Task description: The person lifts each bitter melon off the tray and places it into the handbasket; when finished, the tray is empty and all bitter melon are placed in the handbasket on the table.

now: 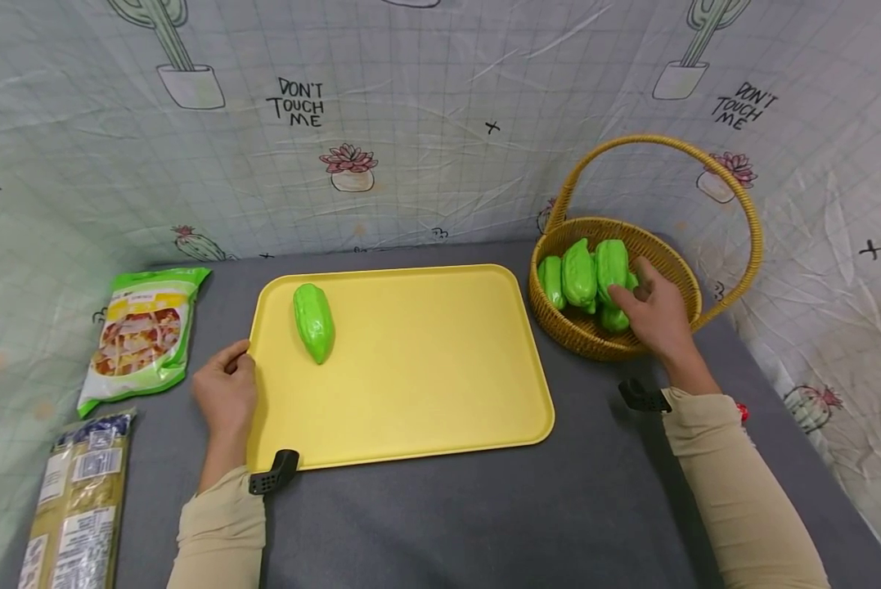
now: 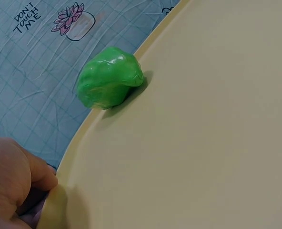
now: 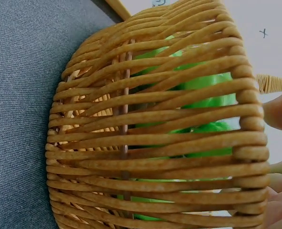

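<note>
Meanwhile right hand (image 1: 654, 315) reaches relaxed into basket (image 1: 595, 339); left hand (image 1: 225, 391) loosely touches tray (image 1: 411, 393).

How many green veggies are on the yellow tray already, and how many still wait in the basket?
One green vegetable lies on the yellow tray. The right hand reaches among the vegetables in the basket; about four remain. The left hand touches the tray's edge.

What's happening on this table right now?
A person is working with green gourds. The right hand reaches into the basket and touches a gourd in the pile. The left hand rests on the left edge of the yellow tray, where one gourd already lies. Two food packets sit at far left.
</note>
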The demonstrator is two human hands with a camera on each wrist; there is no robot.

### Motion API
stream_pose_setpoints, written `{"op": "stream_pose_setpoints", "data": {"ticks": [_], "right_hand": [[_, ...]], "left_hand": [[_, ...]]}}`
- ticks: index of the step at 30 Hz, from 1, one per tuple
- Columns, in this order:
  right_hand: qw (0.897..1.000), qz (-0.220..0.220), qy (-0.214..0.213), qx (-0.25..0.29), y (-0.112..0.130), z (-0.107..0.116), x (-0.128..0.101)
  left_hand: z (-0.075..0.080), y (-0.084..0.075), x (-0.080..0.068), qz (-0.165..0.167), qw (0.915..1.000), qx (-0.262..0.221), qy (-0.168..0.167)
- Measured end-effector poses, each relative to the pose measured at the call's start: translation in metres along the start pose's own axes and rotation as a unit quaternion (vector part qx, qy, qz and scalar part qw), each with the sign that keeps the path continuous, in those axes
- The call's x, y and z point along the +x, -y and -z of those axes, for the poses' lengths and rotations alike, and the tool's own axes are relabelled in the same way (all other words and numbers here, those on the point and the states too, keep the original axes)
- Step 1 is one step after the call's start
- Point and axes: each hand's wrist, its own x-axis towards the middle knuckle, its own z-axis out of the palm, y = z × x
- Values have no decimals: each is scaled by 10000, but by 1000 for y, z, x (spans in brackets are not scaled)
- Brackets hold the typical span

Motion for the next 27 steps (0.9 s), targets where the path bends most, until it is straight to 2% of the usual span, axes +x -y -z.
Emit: {"op": "stream_pose_setpoints", "data": {"ticks": [3, 7, 13, 17, 22, 27], "right_hand": [[9999, 32, -147, 18, 2, -1, -1], [9977, 235, -630, 102, 7, -5, -3], [9890, 581, -1328, 306, 21, -15, -8], [9828, 841, -1598, 378, 32, -23, -8], [9803, 1111, -1564, 474, 44, -34, -6], [9813, 1284, -1251, 696, 53, -45, -6]], "left_hand": [[-1, 0, 0, -6, 10000, -12, 5], [-1, 0, 0, 31, 10000, -24, 12], [0, 0, 0, 60, 10000, -7, 45], [1, 0, 0, 34, 10000, -5, 46], [2, 0, 0, 65, 9999, -37, 81], [2, 0, 0, 79, 9999, -78, 113]]}}
